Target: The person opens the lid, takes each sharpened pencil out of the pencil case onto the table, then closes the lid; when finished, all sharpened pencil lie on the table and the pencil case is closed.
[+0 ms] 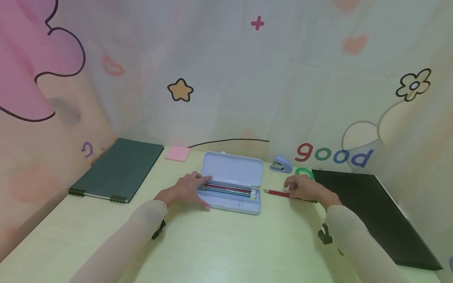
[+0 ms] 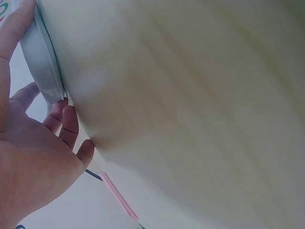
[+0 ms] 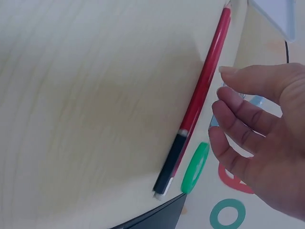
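Note:
An open lavender pencil case (image 1: pixel 226 205) lies on the table with its lid raised; several pencils (image 1: pixel 228 189) fill its rear compartment. My left hand (image 1: pixel 186 189) grips the case's left end, thumb at the front edge and forefinger by the hinge side. In the left wrist view, fingers curl beside the case's grey-looking side (image 2: pixel 42 57). To the right of the case lie red pencils (image 1: pixel 277 193), seemingly two side by side in the right wrist view, one red pencil (image 3: pixel 202 86) having a black end. Over them hovers my right hand (image 1: pixel 304 187), fingers loosely bent, holding nothing.
A dark green spiral notebook (image 1: pixel 124 167) lies left, with pink sticky notes (image 1: pixel 178 153) beside it. Behind the right hand are a lavender stapler (image 1: pixel 281 164) and a green tape roll (image 1: pixel 305 171). A large black flat item (image 1: pixel 368 212) lies right. A printed curtain (image 1: pixel 226 78) closes the back.

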{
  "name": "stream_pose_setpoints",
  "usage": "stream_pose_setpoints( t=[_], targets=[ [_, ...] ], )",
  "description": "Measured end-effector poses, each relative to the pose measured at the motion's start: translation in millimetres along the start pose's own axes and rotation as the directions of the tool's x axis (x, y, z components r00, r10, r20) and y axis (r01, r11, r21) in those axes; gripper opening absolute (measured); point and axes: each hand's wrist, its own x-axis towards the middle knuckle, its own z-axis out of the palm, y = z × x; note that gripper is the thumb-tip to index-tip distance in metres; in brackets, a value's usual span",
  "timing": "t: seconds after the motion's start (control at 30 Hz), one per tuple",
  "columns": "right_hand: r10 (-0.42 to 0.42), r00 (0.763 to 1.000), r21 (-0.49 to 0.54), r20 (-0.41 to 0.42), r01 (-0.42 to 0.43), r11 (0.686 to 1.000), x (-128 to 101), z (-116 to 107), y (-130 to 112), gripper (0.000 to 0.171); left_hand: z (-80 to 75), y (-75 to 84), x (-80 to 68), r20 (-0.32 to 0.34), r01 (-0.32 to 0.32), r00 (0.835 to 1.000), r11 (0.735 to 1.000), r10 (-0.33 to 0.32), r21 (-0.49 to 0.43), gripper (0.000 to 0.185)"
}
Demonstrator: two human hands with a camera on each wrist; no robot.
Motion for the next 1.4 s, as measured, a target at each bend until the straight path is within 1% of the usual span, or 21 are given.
stream_pose_setpoints(
  t=[0.27, 0.37, 0.5, 0.63, 0.77, 0.9, 1.03, 1.2, 1.4],
  targets=[
    [-0.010, 0.997, -0.009, -0.073, 0.009, 1.000, 8.7, -1.7, -25.5, 0.043, 1.4, 0.6, -1.5, 0.006, 0.013, 1.000, 1.000, -0.013, -0.014, 0.102],
    [-0.039, 0.995, 0.000, -0.093, 0.039, 0.999, 11.4, -1.9, -37.8, 0.047, 2.0, 0.6, -2.6, 0.005, 0.017, 1.000, 1.000, -0.017, -0.013, 0.101],
    [-0.097, 0.988, 0.028, -0.119, 0.101, 0.994, 15.5, 1.5, -54.3, 0.045, 2.8, 0.0, -3.6, 0.004, 0.016, 1.000, 1.000, -0.016, -0.010, 0.101],
    [-0.136, 0.981, 0.052, -0.141, 0.145, 0.988, 20.7, 8.1, -71.1, 0.042, 3.1, -0.6, -4.5, 0.004, 0.015, 1.000, 1.000, -0.015, -0.007, 0.102],
    [-0.153, 0.982, 0.078, -0.112, 0.162, 0.984, 25.5, 14.3, -86.9, 0.040, 3.1, -0.9, -4.2, 0.002, 0.014, 1.000, 1.000, -0.014, -0.008, 0.103],
    [-0.181, 0.983, 0.093, -0.039, 0.184, 0.979, 30.9, 20.1, -102.1, 0.042, 2.4, -1.4, -3.4, 0.005, 0.014, 1.000, 1.000, -0.014, -0.008, 0.103],
    [-0.209, 0.978, 0.084, 0.017, 0.207, 0.975, 37.8, 27.2, -116.1, 0.044, 1.0, -1.0, -3.7, 0.008, 0.011, 1.000, 1.000, -0.011, -0.009, 0.103],
    [-0.244, 0.969, 0.060, 0.032, 0.242, 0.968, 43.5, 35.5, -127.4, 0.043, -0.3, 1.3, -4.2, 0.011, 0.006, 1.000, 1.000, -0.006, -0.010, 0.102],
    [-0.292, 0.956, 0.009, 0.033, 0.292, 0.956, 48.2, 40.8, -131.5, 0.042, -3.4, 2.3, -2.4, 0.021, 0.008, 1.000, 1.000, -0.008, -0.016, 0.101]
  ],
)
